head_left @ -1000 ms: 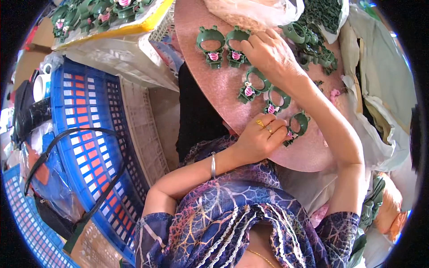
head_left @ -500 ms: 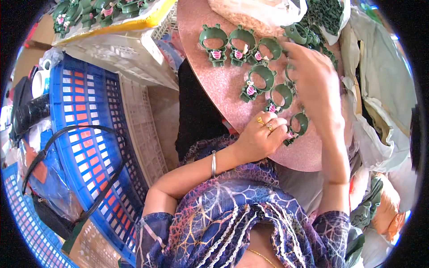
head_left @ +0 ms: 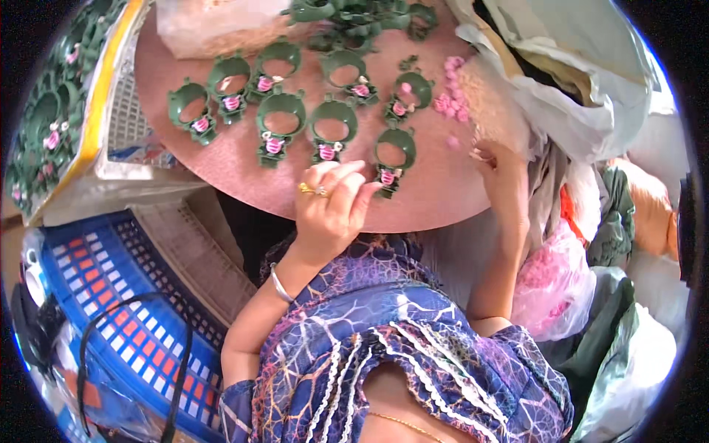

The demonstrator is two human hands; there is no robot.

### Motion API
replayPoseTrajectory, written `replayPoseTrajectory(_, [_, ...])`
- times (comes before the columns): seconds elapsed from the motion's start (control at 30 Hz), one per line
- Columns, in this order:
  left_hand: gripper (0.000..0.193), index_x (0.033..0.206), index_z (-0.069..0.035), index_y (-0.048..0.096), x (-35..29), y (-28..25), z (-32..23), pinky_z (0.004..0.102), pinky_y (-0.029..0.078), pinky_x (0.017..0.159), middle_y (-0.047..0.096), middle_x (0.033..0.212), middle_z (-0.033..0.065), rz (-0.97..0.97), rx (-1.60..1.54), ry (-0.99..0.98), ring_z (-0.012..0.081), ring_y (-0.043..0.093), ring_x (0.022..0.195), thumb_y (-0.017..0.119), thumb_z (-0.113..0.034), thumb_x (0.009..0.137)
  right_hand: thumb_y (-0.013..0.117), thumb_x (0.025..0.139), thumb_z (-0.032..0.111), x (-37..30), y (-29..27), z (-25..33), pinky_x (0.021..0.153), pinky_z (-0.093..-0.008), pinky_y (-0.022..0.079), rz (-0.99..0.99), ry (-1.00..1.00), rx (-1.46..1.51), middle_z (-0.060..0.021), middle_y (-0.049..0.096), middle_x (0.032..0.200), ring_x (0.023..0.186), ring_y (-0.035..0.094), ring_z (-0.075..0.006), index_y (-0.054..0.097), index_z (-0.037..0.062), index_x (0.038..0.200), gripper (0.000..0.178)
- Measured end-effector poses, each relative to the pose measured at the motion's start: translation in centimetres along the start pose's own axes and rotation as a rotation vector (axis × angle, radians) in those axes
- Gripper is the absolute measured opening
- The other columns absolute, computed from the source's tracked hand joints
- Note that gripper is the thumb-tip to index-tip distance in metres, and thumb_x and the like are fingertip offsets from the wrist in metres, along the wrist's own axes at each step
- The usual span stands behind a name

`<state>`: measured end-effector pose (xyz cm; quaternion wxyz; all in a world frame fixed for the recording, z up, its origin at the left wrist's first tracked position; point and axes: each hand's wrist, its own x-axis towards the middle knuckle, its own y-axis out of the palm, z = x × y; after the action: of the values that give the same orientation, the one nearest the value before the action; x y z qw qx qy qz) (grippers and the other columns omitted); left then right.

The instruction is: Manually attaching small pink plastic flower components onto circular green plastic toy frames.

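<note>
At the left I see a blue plastic basket (head_left: pixel 96 255). At the near side of the round pink table (head_left: pixel 436 199), the left hand (head_left: pixel 329 203) bends its fingers, thumb tip beside the base of the nearest green ring-topped figure (head_left: pixel 396 140); I cannot tell if it grips. The right hand (head_left: pixel 501 171), farther right, curls its fingers, holding unclear.

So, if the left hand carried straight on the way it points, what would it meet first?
The left hand would probably meet the green ring-topped figure just to its right; depth is unclear, and they may already touch.
</note>
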<state>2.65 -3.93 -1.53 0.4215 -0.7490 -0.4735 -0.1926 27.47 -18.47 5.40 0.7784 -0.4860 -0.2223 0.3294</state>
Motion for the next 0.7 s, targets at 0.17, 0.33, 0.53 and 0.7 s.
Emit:
replayPoseTrajectory(0.17, [0.027, 0.096, -0.005, 0.064, 0.1, -0.5, -0.3, 0.0391, 0.05, 0.081, 0.068, 0.103, 0.0063, 0.007, 0.054, 0.004, 0.027, 0.062, 0.093, 0.082, -0.012, 0.078, 0.066, 0.083, 0.001, -0.3, 1.8, -0.4, 0.08, -0.039, 0.052, -0.075, -0.012, 0.058, -0.019, 0.069, 0.098, 0.088, 0.068, -0.034, 0.068, 0.0, 0.108, 0.025])
replayPoseTrajectory(0.33, [0.028, 0.096, -0.007, 0.062, -0.1, 0.1, -0.8, 0.0385, 0.05, 0.081, 0.068, 0.105, 0.0053, 0.023, 0.04, -0.019, 0.0266, 0.063, 0.093, 0.083, -0.012, 0.077, 0.061, 0.085, -0.002, 0.5, 2.2, -2.5, 0.077, -0.0373, 0.051, -0.195, -0.137, 0.007, -0.0174, 0.067, 0.091, 0.082, 0.066, -0.0311, 0.068, -0.0007, 0.107, 0.022])
replayPoseTrajectory(0.53, [0.027, 0.094, -0.004, 0.064, 0.3, -0.3, -1.1, 0.039, 0.051, 0.079, 0.067, 0.102, 0.0057, 0.033, 0.026, 0.007, 0.0269, 0.062, 0.092, 0.081, -0.009, 0.074, 0.058, 0.097, 0.003, 4.3, 1.5, 9.1, 0.071, -0.025, 0.052, 0.026, -0.213, 0.677, -0.0049, 0.07, 0.098, 0.082, 0.066, -0.0115, 0.067, -0.0028, 0.106, 0.014])
replayPoseTrajectory(0.7, [0.028, 0.093, -0.002, 0.065, 0.5, -0.7, -0.9, 0.0383, 0.052, 0.077, 0.066, 0.098, 0.0066, 0.001, 0.041, 0.03, 0.0274, 0.062, 0.09, 0.08, -0.009, 0.071, 0.06, 0.093, -0.001, 7.2, 4.3, 19.9, 0.075, -0.0263, 0.053, 0.349, -0.528, 0.691, -0.0086, 0.07, 0.101, 0.084, 0.067, -0.0132, 0.07, 0.0002, 0.111, 0.021])
